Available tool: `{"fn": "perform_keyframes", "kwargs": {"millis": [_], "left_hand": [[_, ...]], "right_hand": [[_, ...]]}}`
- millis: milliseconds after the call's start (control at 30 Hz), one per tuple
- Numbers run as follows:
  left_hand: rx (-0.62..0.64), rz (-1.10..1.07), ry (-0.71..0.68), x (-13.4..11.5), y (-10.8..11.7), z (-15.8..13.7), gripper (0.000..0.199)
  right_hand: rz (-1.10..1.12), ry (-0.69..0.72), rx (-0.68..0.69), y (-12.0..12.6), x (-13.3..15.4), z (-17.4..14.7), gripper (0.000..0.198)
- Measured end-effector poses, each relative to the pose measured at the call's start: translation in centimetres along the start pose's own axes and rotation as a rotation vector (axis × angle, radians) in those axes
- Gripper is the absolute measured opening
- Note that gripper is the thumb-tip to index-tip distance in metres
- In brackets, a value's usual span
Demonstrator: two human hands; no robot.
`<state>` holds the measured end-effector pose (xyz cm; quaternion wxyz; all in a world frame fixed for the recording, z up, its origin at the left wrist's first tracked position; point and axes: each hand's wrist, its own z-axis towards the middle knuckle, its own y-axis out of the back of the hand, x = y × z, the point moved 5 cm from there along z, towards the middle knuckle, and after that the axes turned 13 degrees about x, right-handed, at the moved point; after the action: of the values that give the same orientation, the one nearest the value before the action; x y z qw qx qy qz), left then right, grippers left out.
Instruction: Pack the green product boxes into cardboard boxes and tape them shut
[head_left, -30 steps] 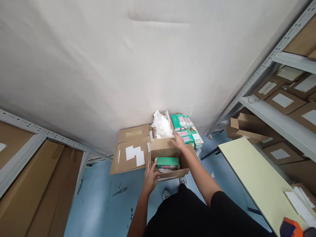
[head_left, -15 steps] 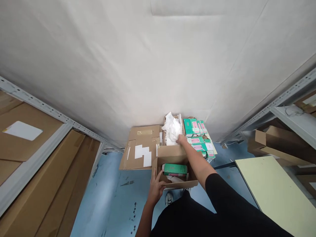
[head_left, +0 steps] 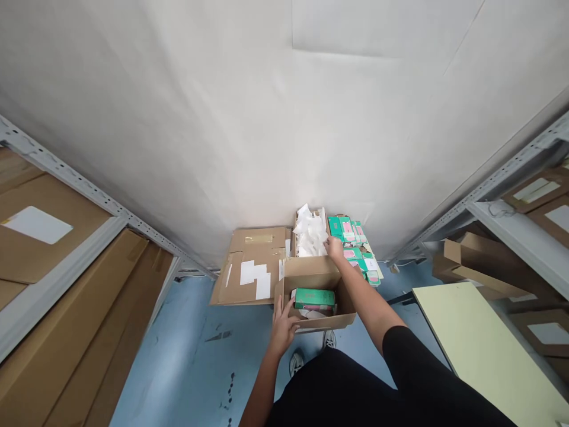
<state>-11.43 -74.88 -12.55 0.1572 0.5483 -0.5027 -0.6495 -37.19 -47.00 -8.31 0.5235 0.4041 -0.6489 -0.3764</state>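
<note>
My left hand [head_left: 283, 327] rests at the near left corner of an open cardboard box [head_left: 319, 324], its fingers spread and touching the wall. Inside that box lies a green carton [head_left: 315, 298] with some white paper [head_left: 313, 314] near it. Beyond it stands a second box full of crumpled white packing paper [head_left: 311, 232]. At this paper's right edge is my right hand [head_left: 334, 247], its fingers curled together. Whatever they pinch is too small to make out. Several green-and-pink cartons [head_left: 341, 228] stand just right of that hand.
A flattened cardboard box [head_left: 235, 279] with white labels lies to the left. Shelving holds large cartons [head_left: 75, 320] on the left and open boxes [head_left: 498, 261] on the right. A pale yellow table [head_left: 471, 338] stands at lower right. A wall rises behind.
My right hand has shifted slightly right and away from me along the packing paper, which now sits lower and flatter. My left hand stays at the box corner. The camera view has shifted slightly.
</note>
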Motion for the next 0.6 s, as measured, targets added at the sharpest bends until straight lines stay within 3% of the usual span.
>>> {"fn": "perform_keyframes", "kwargs": {"millis": [233, 467, 600], "left_hand": [[0.011, -0.021, -0.073, 0.5, 0.1, 0.2, 0.015], [0.023, -0.056, -0.091, 0.3, 0.3, -0.5, 0.017], [0.013, -0.049, -0.076, -0.1, 0.7, -0.8, 0.015]], "right_hand": [[0.102, 0.0, -0.225, 2.1, 1.0, -3.1, 0.017], [0.151, 0.026, -0.343, 5.5, 3.3, -4.6, 0.022], [0.16, 0.159, -0.449, 7.0, 3.7, -8.2, 0.024]]}}
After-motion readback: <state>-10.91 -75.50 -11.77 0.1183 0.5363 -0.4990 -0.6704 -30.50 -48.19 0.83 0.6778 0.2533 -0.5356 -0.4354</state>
